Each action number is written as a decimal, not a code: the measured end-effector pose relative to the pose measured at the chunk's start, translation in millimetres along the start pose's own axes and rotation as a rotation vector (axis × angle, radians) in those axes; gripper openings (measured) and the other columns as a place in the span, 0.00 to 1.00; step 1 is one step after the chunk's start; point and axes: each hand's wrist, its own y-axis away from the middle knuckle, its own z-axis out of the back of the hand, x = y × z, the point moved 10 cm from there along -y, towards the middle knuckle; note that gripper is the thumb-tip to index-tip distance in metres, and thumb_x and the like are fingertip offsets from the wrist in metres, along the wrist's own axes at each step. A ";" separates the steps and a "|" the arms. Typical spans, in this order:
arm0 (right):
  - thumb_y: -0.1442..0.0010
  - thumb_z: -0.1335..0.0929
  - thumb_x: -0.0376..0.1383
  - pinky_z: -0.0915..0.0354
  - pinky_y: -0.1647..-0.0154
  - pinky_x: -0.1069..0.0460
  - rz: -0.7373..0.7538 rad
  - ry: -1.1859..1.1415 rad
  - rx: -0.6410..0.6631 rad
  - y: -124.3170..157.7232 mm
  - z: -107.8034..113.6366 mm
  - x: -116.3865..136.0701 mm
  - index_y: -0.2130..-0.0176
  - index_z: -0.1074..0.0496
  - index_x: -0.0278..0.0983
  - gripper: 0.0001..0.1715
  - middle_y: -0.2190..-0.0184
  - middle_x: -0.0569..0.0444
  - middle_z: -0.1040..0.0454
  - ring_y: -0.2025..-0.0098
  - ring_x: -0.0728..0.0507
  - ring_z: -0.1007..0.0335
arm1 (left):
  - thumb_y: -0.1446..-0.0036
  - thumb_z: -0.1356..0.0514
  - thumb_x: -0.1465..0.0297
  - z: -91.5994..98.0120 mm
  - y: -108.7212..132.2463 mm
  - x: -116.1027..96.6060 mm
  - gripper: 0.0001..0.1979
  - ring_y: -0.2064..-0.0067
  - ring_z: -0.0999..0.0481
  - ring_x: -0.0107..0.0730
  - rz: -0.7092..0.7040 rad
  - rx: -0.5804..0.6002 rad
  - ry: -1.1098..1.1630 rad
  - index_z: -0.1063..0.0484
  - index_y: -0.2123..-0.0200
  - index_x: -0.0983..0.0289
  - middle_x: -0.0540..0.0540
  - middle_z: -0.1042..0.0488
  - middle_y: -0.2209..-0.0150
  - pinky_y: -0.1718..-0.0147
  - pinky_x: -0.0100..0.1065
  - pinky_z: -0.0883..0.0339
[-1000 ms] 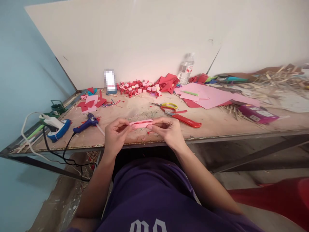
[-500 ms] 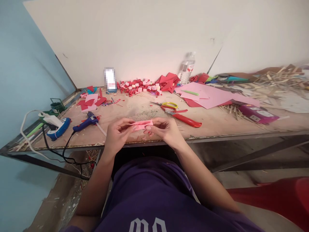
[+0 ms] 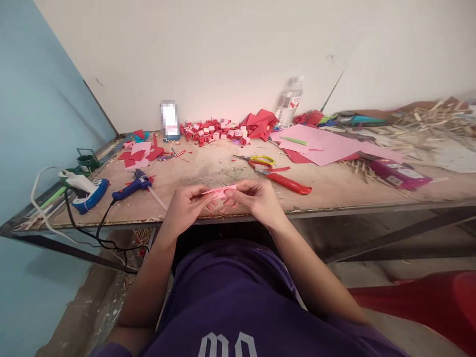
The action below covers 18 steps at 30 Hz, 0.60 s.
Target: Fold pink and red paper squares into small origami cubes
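A small folded piece of pink paper [image 3: 219,191] is held up over the front edge of the table. My left hand [image 3: 186,207] pinches its left end between thumb and fingers. At the other end, my right hand [image 3: 257,199] grips it, the thumb pressed against the near face. Both hands partly cover the paper, so its full folds are hidden. Just beyond my right hand lie scissors [image 3: 260,161] with yellow and red handles and a red utility knife [image 3: 290,183]. A blue glue gun [image 3: 132,187] rests to the left of my left hand.
Against the wall are a phone [image 3: 170,120], a heap of small red and pink paper cubes [image 3: 211,131] and a plastic bottle [image 3: 290,101]. Pink sheets [image 3: 327,146], a purple pack [image 3: 399,173] and thin wooden sticks [image 3: 435,121] lie right. A blue power strip [image 3: 91,196] with cables sits left.
The thumbs have shifted on the pink paper, which now looks flatter and narrower between my hands. The tools on the table have stayed where they were.
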 end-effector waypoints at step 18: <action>0.46 0.22 0.49 0.28 0.71 0.53 -0.008 0.037 0.046 -0.9 -2.0 -3.4 0.68 0.19 0.32 0.21 0.76 0.49 0.19 0.75 0.43 0.21 | 0.38 0.38 0.61 -6.7 2.2 -3.7 0.16 0.71 0.30 0.28 -0.030 0.075 -0.161 0.26 0.73 0.66 0.48 0.29 0.75 0.72 0.27 0.39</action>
